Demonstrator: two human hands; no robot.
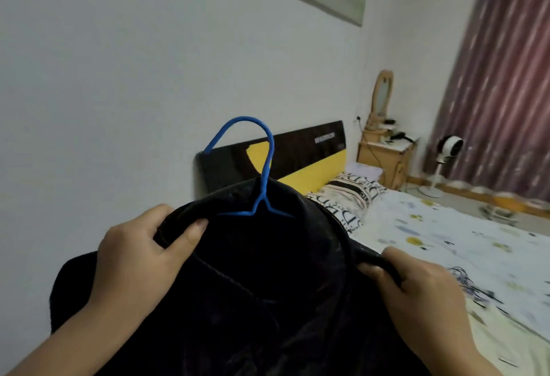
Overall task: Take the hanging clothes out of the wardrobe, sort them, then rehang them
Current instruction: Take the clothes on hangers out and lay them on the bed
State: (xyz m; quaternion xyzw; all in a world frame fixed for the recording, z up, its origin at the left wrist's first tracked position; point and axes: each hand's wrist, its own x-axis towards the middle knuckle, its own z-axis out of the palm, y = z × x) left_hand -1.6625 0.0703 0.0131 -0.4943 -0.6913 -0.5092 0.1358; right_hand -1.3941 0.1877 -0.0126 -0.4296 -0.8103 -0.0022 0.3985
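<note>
A black garment (pixel 262 292) fills the lower middle of the head view, held up in front of me. A blue wire hanger (pixel 262 173) sits inside its neck opening, with the hook sticking up above the collar. My left hand (pixel 134 259) grips the left side of the collar, thumb over the edge. My right hand (pixel 416 289) grips the right side of the collar. The wardrobe is out of view.
A bed (pixel 464 244) with a patterned sheet lies to the right, with a printed pillow (pixel 348 197) at a black-and-yellow headboard (pixel 309 152). Several loose wire hangers (pixel 467 283) lie on the sheet. A nightstand (pixel 387 158), a fan (pixel 446 152) and a curtain (pixel 506 78) stand beyond.
</note>
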